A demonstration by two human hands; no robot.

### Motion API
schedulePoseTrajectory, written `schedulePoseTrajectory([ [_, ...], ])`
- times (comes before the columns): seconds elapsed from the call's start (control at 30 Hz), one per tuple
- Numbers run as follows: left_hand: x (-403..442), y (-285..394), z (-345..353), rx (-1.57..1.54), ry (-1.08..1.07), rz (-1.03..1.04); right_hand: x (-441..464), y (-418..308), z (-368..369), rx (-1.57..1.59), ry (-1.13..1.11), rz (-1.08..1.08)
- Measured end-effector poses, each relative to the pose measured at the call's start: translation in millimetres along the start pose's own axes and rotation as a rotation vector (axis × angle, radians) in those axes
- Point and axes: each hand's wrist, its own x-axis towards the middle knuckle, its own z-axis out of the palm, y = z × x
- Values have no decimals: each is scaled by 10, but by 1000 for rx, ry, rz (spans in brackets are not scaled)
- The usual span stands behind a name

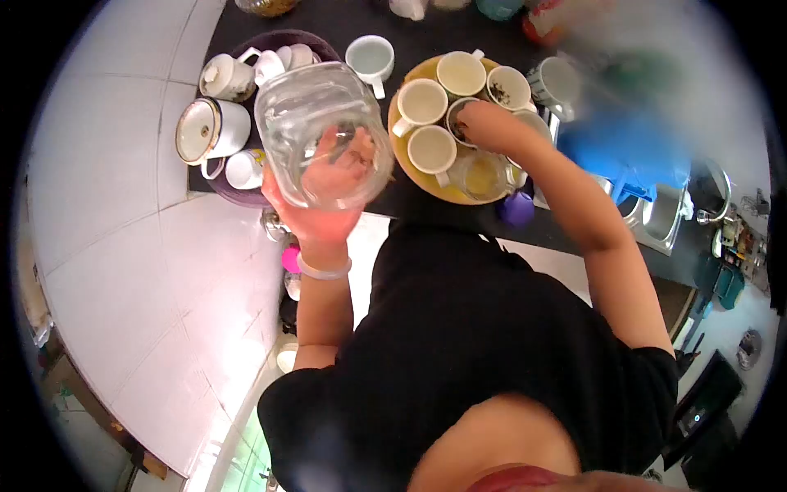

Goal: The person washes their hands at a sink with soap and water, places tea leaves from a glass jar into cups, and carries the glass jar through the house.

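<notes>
A large clear glass jar is tilted in my left hand, whose fingers show through the glass. Inside the jar, dark bits seem to lie near the fingers, though reflections blur them. My right hand dips its closed fingertips into a white cup in the middle of a round yellow tray. What those fingertips hold is hidden. Around that cup stand several white cups, among them one with dark leaf-like bits inside. A glass mug with pale yellow contents sits at the tray's near edge.
On the left, a dark purple tray carries a white enamel mug, a lidded pot and small cups. A white cup stands between the trays. Right are a purple object, a blurred blue item and a sink.
</notes>
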Motion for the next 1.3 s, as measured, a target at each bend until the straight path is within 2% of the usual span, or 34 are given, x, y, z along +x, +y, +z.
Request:
schedulePoseTrajectory([
  [0.1, 64, 31, -12, 29, -226, -1, -268, -191, -302, 432, 351, 18],
  [0.13, 103, -17, 89, 189, -150, 85, -311, -164, -294, 750, 315, 91],
  [0.23, 308, -71, 158, 378, 27, 237, -535, -339, -391, 2050, 339, 147],
  [0.27, 369, -115, 240, 411, -72, 240, -597, -391, -403, 2220, 300, 137],
  [0.33, 482, -266, 385, 632, -131, 372, -682, -502, -425, 2556, 210, 90],
  [0.37, 533, -369, 450, 739, -170, 443, -722, -527, -439, 2637, 260, 41],
  [0.4, 595, -473, 477, 842, -372, 563, -746, -539, -462, 2712, 309, -17],
  [0.43, 635, -596, 600, 956, -425, 649, -816, -576, -551, 2783, 355, -81],
  [0.47, 642, -729, 776, 1066, -479, 740, -975, -591, -667, 2792, 464, -61],
  [0.53, 484, -1155, 1206, 1316, -515, 861, -1220, -462, -747, 2859, 545, -97],
  [0.57, 426, -1309, 1308, 1559, -581, 914, -1351, -391, -791, 2889, 578, -117],
  [0.6, 367, -1463, 1412, 1797, -656, 994, -1581, -431, -843, 2792, 776, -179],
  [0.63, 307, -1618, 1516, 1996, -743, 1091, -1597, -252, -707, 2832, 747, -164],
  [0.67, 365, -1747, 1542, 1968, -918, 1079, -1614, -73, -571, 2871, 717, -148],
  [0.7, 384, -1951, 1512, 1978, -981, 992, -1757, 33, -474, 3099, 555, -291],
  [0.8, 438, -2631, 1355, 1902, -1089, 827, -2257, 326, -256, 3101, 770, -201],
  [0.9, 358, -3334, 1313, 1835, -1087, 823, -2731, 869, 58, 3009, 708, -490],
  [0.93, 320, -3543, 1346, 1802, -1067, 814, -2929, 1008, 55, 3045, 676, -476],
  [1.0, 298, -3915, 1358, 1722, -1047, 846, -3140, 1299, 162, 2986, 785, -445],
  [1.03, 284, -4056, 1355, 1642, -964, 753, -3216, 1452, 223, 2946, 833, -427],
  [1.07, 257, -4160, 1349, 1562, -874, 665, -3242, 1631, 420, 2939, 616, -875],
  [1.17, 176, -4223, 1322, 1189, -568, 356, -3528, 1656, 257, 2953, 756, -335],
  [1.2, 177, -4159, 1256, 1161, -536, 328, -3410, 1802, 442, 3044, 718, -316],
  [1.3, 158, -3882, 1109, 719, -428, 118, -3418, 1827, 500, 2987, 694, 53],
])
